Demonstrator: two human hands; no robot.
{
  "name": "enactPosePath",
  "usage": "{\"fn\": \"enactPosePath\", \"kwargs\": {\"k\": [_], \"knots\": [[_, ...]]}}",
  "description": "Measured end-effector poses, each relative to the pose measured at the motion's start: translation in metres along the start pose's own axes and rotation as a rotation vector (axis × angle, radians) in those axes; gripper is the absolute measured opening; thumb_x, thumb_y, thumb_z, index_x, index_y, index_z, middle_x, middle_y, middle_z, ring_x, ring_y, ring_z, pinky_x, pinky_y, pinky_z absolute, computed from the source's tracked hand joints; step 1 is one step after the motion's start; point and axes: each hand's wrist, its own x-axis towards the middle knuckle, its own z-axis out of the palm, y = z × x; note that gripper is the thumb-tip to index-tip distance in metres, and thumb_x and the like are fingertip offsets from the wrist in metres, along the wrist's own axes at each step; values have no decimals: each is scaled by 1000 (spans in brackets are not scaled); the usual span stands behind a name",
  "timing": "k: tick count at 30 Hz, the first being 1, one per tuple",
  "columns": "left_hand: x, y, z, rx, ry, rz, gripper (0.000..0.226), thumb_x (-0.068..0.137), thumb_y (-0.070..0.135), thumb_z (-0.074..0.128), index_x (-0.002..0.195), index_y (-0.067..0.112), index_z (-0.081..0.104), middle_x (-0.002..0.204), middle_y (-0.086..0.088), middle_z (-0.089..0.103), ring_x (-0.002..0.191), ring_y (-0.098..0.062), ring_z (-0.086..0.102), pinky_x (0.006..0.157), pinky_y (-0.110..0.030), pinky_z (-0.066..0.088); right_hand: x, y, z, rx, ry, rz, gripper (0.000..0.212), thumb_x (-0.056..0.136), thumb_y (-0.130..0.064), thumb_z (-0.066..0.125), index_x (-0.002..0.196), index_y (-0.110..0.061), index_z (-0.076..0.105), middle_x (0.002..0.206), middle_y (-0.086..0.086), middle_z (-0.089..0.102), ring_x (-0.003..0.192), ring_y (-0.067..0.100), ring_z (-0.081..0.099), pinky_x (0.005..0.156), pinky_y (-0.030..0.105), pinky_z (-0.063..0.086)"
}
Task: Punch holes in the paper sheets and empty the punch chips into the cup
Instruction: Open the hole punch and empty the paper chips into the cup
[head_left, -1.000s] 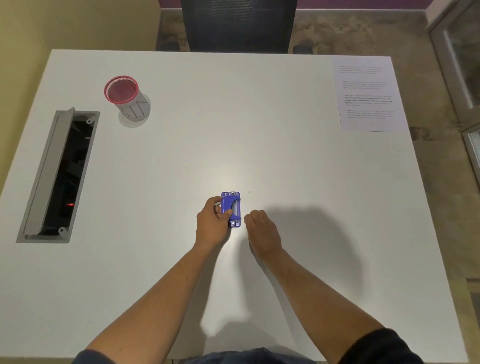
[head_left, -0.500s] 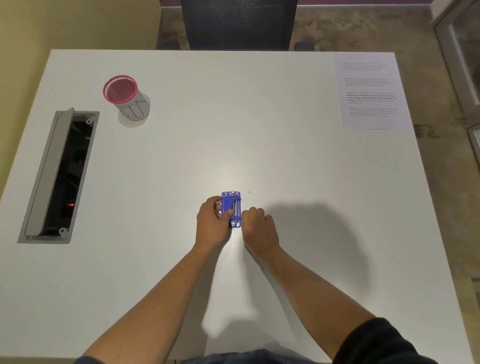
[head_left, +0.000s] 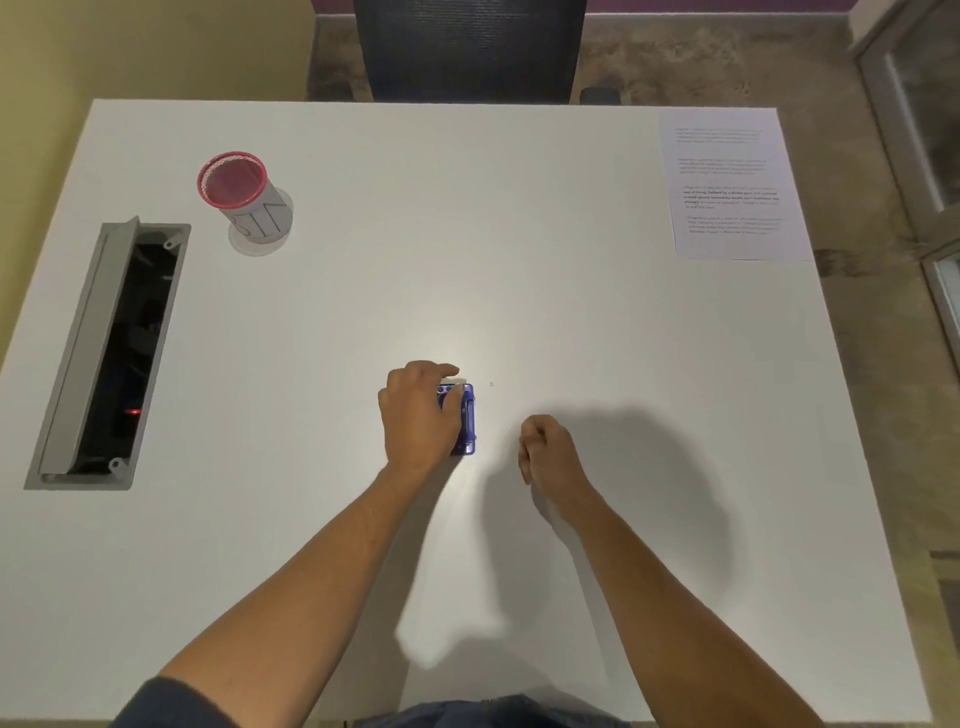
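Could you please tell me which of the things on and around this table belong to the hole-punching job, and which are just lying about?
Part of the job:
- blue hole punch, under the left hand
- printed paper sheets, far right corner
- red-rimmed cup, far left

Just lying about:
- open cable box set into the table
- office chair beyond the far edge

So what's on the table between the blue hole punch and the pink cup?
Nothing: the head view shows only bare white table between the hole punch and the cup.
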Motion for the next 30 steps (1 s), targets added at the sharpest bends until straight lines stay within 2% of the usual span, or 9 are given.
{"fn": "enactPosePath", "kwargs": {"k": [2,4,6,10,14,23,25,28,30], "knots": [[7,8,4,116,-34,78,21,90,22,62,108,21,72,115,-3,68,111,-29,53,88,-37,35,-1,-2,-7,135,-63,41,36,99,-1,32,69,-14,48,60,3,50,47,16,41,46,29,33],[12,15,10,225,-72,159,21,91,25,60,106,21,74,111,-3,70,106,-30,54,82,-38,34,-2,-4,-13,288,-121,89,45,100,-1,33,64,-17,55,61,1,56,53,16,47,53,32,38],[16,22,17,338,-108,235,22,92,26,57,104,22,75,108,-1,71,103,-29,55,78,-36,31,-3,-8,-17,460,-163,115,49,101,0,35,63,-19,59,67,1,59,60,16,51,59,28,41],[27,32,28,552,-198,285,27,96,23,46,92,25,73,91,4,68,95,-24,50,74,-33,25,-6,-20,-23,674,-212,91,34,102,-3,42,73,-13,55,74,2,59,65,14,55,60,23,45],[35,43,33,725,-269,304,26,85,4,49,80,20,69,77,3,63,88,-22,49,72,-33,28,-7,-32,-31,752,-237,55,29,102,-3,41,78,-11,56,76,1,62,68,14,59,64,22,49],[44,44,46,756,-319,365,26,82,-4,50,69,19,53,77,1,64,88,-22,51,69,-31,28,3,-50,-43,870,-252,-10,16,94,1,46,85,-5,57,75,1,71,69,13,69,66,19,56],[44,42,48,763,-334,360,27,81,-6,52,69,19,51,76,1,63,85,-21,49,68,-31,28,5,-53,-43,887,-251,-13,20,95,3,44,84,-5,59,75,2,71,69,14,69,65,19,56],[45,41,50,795,-351,358,31,79,-7,59,69,19,48,71,2,55,76,-19,38,66,-30,28,6,-56,-43,914,-260,-12,38,97,5,41,75,-9,69,76,5,71,69,16,69,65,21,57],[46,41,50,799,-353,371,30,80,-7,59,69,19,49,71,1,55,76,-18,36,67,-29,29,6,-58,-43,943,-254,-7,37,94,4,44,73,-7,72,76,9,72,68,20,70,64,24,58]]}}
